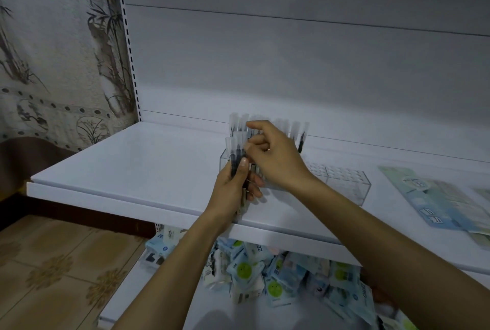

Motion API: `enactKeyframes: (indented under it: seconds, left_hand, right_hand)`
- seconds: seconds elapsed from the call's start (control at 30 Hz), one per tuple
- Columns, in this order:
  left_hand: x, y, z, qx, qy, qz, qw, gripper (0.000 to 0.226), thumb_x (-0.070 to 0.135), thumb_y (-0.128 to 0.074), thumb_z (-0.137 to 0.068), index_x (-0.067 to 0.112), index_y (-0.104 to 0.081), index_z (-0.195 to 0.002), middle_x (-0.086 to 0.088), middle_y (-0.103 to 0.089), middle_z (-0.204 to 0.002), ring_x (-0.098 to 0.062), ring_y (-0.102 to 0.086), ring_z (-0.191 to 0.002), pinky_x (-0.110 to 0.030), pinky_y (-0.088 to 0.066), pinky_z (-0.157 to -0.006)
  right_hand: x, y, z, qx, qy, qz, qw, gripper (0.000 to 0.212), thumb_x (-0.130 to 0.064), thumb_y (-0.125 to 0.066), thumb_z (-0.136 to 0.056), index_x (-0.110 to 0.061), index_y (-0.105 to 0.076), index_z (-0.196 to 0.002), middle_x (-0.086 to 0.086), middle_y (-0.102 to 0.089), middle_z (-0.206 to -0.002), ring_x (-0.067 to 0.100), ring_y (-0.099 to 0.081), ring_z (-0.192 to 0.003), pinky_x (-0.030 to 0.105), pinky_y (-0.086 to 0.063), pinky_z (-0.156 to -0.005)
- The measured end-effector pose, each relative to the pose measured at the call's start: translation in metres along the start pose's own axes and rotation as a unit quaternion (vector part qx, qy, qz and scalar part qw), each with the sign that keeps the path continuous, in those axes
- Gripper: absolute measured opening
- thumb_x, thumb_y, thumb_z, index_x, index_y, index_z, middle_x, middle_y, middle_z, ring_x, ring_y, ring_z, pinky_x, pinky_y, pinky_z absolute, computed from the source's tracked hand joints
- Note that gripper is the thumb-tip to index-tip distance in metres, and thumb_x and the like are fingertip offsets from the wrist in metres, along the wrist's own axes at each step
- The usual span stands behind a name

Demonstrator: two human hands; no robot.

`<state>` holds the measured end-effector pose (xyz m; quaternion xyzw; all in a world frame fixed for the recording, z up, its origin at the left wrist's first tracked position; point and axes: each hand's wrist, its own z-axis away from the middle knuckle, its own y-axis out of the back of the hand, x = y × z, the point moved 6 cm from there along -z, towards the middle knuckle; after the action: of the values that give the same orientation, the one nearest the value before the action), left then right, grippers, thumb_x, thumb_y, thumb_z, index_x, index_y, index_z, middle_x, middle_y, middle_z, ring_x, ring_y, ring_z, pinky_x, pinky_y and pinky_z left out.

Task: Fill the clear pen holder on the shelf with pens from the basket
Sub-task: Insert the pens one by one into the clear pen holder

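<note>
The left hand grips a bundle of pens upright, fingers wrapped round the barrels and clear caps standing above its thumb. Just behind it, on the white shelf, sits the clear pen holder, with a row of capped pens already standing in it beyond the right hand. That hand reaches across to the bundle's caps with fingers curled; whether it pinches a pen is lost in blur. Right of its wrist stands a second clear holder. Below both forearms lie heaped packets.
</note>
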<state>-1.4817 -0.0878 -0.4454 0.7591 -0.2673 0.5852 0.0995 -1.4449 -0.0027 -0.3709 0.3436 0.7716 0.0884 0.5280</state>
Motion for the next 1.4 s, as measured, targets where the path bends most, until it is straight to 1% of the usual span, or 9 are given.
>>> enactKeyframes:
  seconds: [0.2,0.27,0.4,0.6,0.73,0.8,0.9,1.13,1.4]
  left_hand:
    - [0.001,0.000,0.000,-0.006,-0.002,-0.008,1.000,0.028,0.030,-0.035,-0.102,0.011,-0.054,-0.096,0.003,-0.065,-0.059,-0.009,-0.059,-0.052,-0.020,-0.050,-0.054]
    - [0.000,0.000,0.000,-0.004,-0.001,-0.009,1.000,0.030,0.031,-0.034,-0.102,0.009,-0.055,-0.102,0.003,-0.065,-0.060,-0.009,-0.060,-0.053,-0.021,-0.051,-0.055]
    - [-0.005,0.006,-0.002,0.038,0.011,0.044,0.998,0.032,0.029,-0.036,-0.102,0.007,-0.058,-0.106,-0.005,-0.067,-0.071,-0.012,-0.065,-0.061,-0.023,-0.054,-0.060]
    - [-0.010,0.014,-0.005,0.082,0.031,0.113,0.990,0.025,0.029,-0.039,-0.102,0.014,-0.060,-0.101,-0.005,-0.071,-0.080,-0.017,-0.070,-0.074,-0.026,-0.057,-0.069]
    - [-0.014,0.016,-0.007,0.100,0.067,0.141,0.983,0.024,0.029,-0.040,-0.101,0.013,-0.058,-0.100,-0.002,-0.062,-0.072,-0.009,-0.059,-0.057,-0.023,-0.055,-0.061]
    - [-0.016,0.018,-0.009,0.111,0.073,0.110,0.985,0.025,0.029,-0.040,-0.102,0.012,-0.058,-0.100,0.000,-0.048,-0.060,-0.007,-0.044,-0.046,-0.020,-0.048,-0.049]
    - [-0.017,0.016,-0.011,0.112,0.080,0.081,0.987,0.031,0.034,-0.040,-0.102,0.010,-0.060,-0.097,0.004,-0.034,-0.051,-0.008,-0.031,-0.044,-0.019,-0.036,-0.040]
    - [-0.016,0.015,-0.012,0.106,0.098,0.132,0.981,0.062,0.058,-0.024,-0.097,0.010,-0.062,-0.088,0.003,-0.038,-0.046,-0.009,-0.031,-0.038,-0.019,-0.032,-0.041]
    - [-0.019,0.013,-0.013,0.102,0.100,0.112,0.983,0.058,0.054,-0.024,-0.099,0.010,-0.061,-0.088,0.004,-0.038,-0.046,-0.008,-0.033,-0.040,-0.019,-0.033,-0.040]
  right_hand:
    - [-0.003,-0.006,-0.006,-0.029,0.001,0.024,0.999,0.033,-0.013,-0.055,-0.094,-0.025,-0.054,-0.125,-0.001,-0.065,-0.092,0.017,-0.066,-0.079,0.024,-0.055,-0.065]
    - [-0.001,-0.004,-0.005,-0.026,0.003,0.019,0.999,0.032,-0.012,-0.058,-0.092,-0.025,-0.056,-0.121,0.000,-0.066,-0.091,0.015,-0.066,-0.076,0.021,-0.054,-0.063]
    - [0.001,0.008,-0.007,0.022,0.011,0.006,1.000,0.030,-0.011,-0.061,-0.090,-0.026,-0.057,-0.116,0.001,-0.065,-0.084,0.004,-0.060,-0.075,0.009,-0.045,-0.068]
    - [-0.002,0.030,-0.010,0.052,0.003,-0.022,0.998,0.033,-0.015,-0.060,-0.092,-0.025,-0.052,-0.122,0.000,-0.066,-0.092,0.012,-0.064,-0.086,0.021,-0.048,-0.078]
    - [-0.011,0.068,-0.013,0.110,-0.004,-0.062,0.992,0.030,-0.010,-0.056,-0.093,-0.019,-0.051,-0.121,0.003,-0.068,-0.096,0.012,-0.065,-0.076,0.022,-0.050,-0.064]
    - [-0.015,0.093,-0.016,0.152,-0.003,-0.067,0.986,0.028,-0.007,-0.053,-0.094,-0.018,-0.052,-0.119,0.002,-0.067,-0.097,0.009,-0.064,-0.068,0.021,-0.050,-0.056]
    - [-0.013,0.122,-0.017,0.189,0.002,-0.068,0.980,0.029,-0.003,-0.048,-0.096,-0.021,-0.052,-0.119,0.003,-0.066,-0.098,0.012,-0.066,-0.058,0.024,-0.054,-0.054]
    - [0.012,0.123,-0.015,0.176,-0.042,-0.129,0.975,0.033,0.006,-0.037,-0.096,-0.013,-0.049,-0.119,0.012,-0.058,-0.093,0.014,-0.062,-0.052,0.026,-0.057,-0.053]
    - [0.030,0.106,-0.017,0.143,-0.049,-0.099,0.984,0.025,-0.005,-0.040,-0.099,-0.015,-0.050,-0.119,0.015,-0.060,-0.101,0.014,-0.062,-0.056,0.025,-0.055,-0.053]
